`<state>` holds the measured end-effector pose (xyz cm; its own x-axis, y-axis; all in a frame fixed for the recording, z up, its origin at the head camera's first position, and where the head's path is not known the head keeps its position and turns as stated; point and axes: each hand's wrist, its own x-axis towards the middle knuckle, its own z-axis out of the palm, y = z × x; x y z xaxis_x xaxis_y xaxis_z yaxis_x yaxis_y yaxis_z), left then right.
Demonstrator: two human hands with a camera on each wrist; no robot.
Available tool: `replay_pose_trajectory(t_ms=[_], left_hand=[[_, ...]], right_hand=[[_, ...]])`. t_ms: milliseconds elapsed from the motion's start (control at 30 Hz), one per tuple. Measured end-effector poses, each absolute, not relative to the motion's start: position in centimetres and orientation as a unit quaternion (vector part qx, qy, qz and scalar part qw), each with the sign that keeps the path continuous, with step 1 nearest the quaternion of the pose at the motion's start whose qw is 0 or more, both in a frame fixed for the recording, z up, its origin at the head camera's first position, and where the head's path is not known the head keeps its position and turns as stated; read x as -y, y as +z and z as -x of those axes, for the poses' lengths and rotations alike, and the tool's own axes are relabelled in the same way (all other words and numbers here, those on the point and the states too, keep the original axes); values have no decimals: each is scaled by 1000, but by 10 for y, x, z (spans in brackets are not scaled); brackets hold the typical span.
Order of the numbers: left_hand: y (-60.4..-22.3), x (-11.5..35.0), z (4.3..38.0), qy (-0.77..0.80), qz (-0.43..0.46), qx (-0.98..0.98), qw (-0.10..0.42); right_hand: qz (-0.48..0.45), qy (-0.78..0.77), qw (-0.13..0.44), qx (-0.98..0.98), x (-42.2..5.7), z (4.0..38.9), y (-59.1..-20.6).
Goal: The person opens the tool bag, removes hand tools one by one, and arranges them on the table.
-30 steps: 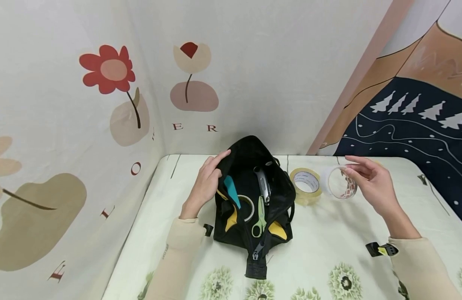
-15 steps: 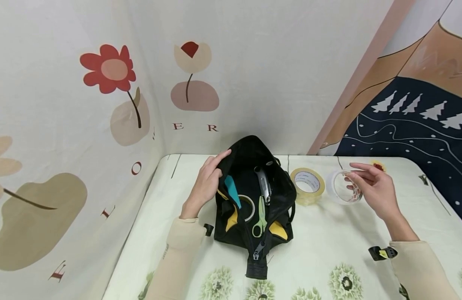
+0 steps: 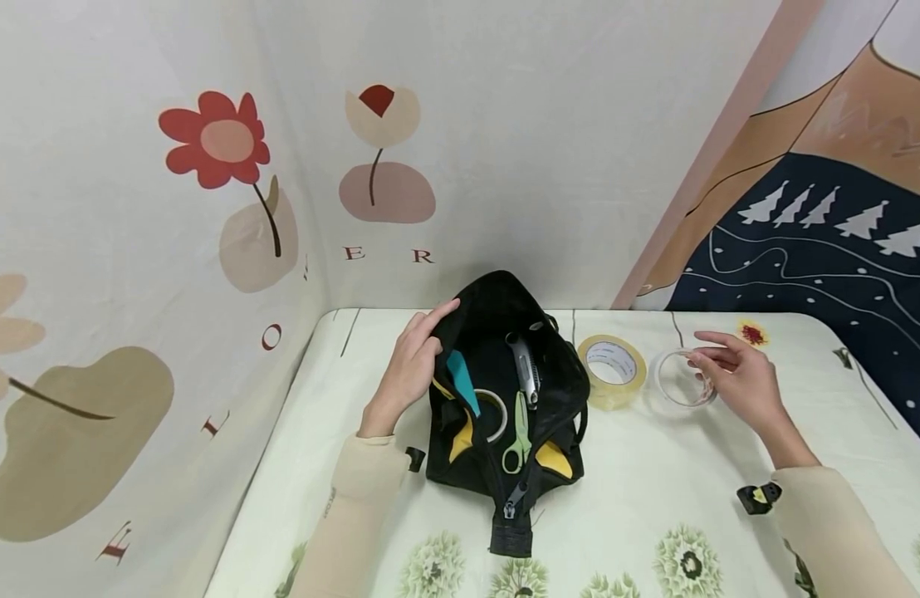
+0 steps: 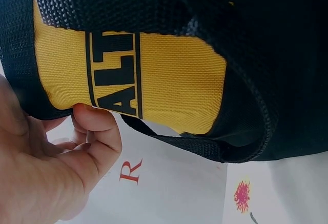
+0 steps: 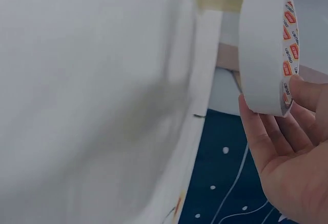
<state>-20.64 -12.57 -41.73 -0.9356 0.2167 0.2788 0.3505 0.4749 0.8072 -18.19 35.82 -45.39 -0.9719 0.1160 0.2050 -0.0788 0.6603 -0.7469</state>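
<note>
My left hand [image 3: 411,357] grips the left edge of an open black-and-yellow tool bag [image 3: 568,403], thumb and fingers on its rim. In the left wrist view the bag's yellow panel [image 4: 179,75] shows black letters. Inside the bag lie green-handled scissors [image 3: 516,453], a grey utility knife [image 3: 526,370], a teal piece [image 3: 462,382] and a pale ring [image 3: 501,409]. My right hand [image 3: 747,386] pinches a roll of whitish tape [image 5: 261,49] by its edge, thumb inside the printed core. That roll is held upright in the right wrist view.
A roll of yellowish clear packing tape [image 3: 613,397] lies on the table between the bag and my right hand. The light flowered tablecloth [image 3: 639,498] reaches back to a printed fabric wall [image 3: 520,166]. A dark panel with trees [image 3: 819,249] hangs at the right.
My right hand has come down and slightly nearer with the whitish tape roll, which has turned so less of its core print shows. The left hand and the bag stay put.
</note>
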Motion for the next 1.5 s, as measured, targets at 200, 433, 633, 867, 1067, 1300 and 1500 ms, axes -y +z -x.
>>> replay_pose_trajectory(t_ms=[200,433,633,867,1067,1300,1500], left_hand=[[-419,126,207,-486,165,856,67],[-418,126,207,-484,168,856,69],[-418,125,208,-486,170,855,66],[-419,125,208,-486,170,855,67],[-419,125,207,-487,169,854,68],[-419,126,208,-487,167,855,68],[-419,125,207,-487,165,855,64]], right_hand=[[-3,396,108,912,-362,189,-464],[-5,368,109,923,-358,195,-467],[12,357,90,930,-359,202,-472],[16,351,68,934,-358,208,-477],[20,330,52,942,-356,212,-476],[26,320,20,947,-349,215,-473],[26,332,-5,943,-346,214,-478]])
